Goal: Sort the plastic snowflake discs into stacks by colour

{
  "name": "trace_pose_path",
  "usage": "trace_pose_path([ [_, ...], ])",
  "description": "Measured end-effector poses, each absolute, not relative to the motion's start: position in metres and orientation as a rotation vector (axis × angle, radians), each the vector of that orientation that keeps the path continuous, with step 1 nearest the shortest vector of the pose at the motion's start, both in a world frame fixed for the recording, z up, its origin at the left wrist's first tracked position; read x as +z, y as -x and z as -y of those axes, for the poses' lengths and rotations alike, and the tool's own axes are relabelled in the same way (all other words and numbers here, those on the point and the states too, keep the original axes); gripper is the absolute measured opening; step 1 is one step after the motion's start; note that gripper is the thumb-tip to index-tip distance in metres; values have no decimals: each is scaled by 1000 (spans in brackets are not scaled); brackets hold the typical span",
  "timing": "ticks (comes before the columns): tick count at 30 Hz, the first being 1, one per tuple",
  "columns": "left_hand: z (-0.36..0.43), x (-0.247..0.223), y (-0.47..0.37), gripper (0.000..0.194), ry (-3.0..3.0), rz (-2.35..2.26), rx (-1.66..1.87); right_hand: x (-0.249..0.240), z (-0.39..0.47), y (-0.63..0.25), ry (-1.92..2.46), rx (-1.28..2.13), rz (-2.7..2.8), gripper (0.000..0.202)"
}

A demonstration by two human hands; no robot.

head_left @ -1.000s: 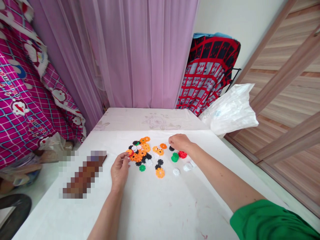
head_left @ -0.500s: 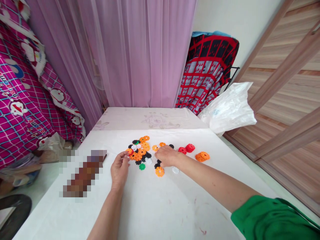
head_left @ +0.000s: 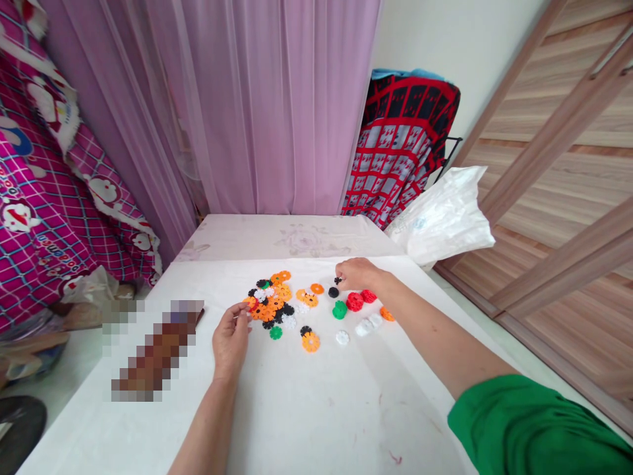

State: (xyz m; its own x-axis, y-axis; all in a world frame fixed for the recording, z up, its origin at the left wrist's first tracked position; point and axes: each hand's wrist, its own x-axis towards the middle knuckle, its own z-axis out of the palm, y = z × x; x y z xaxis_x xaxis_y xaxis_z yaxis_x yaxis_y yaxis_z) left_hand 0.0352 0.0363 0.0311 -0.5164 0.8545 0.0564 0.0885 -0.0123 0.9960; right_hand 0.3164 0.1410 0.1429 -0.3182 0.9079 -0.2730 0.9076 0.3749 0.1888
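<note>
My right hand [head_left: 358, 273] is at the back of the table, its fingers closed on a black notched disc [head_left: 337, 281]. Just below it lies another black disc [head_left: 333, 292]. On the left, my left hand [head_left: 231, 338] rests at the edge of a mixed pile of orange, black and white flower-shaped plastic discs [head_left: 270, 307]. Its fingers are loosely bent and slightly apart, with the fingertips by a red disc [head_left: 251, 303]. A green disc [head_left: 275, 333] lies in front of the pile. Nearer the middle, an orange disc [head_left: 310, 342] touches a black one [head_left: 306, 330].
Right of the pile are green discs [head_left: 339, 309], red discs [head_left: 355, 301], white discs [head_left: 368, 324] and orange discs [head_left: 387, 315], partly under my right forearm. A pixelated brown item [head_left: 163, 349] lies at left. A white plastic bag [head_left: 445, 218] stands beyond the table's right edge.
My right hand has moved back and to the right from the middle discs, carrying a black disc. This uncovers the green and white discs. My left hand stays by the pile. The view has shifted slightly.
</note>
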Motion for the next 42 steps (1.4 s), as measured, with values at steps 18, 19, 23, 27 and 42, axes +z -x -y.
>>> trace_pose_path([
  [18, -36, 31, -34, 38, -978, -1665, 1563, 114, -143, -313, -1563, -53, -2328, 38],
  [19, -36, 30, -34, 37, -976, -1666, 1564, 117, -142, -314, -1583, -58, -2333, 39],
  [23, -37, 28, -34, 36, -988, -1668, 1570, 134, -128, -304, -1614, -9, -2367, 30],
  [27, -38, 26, -34, 35, -1008, -1669, 1579, 142, -99, -268, -1461, -22, -2406, 29],
  [42, -36, 32, -37, 37, -973, -1634, 1586, 112, -64, -199, -1556, -217, -2220, 36],
])
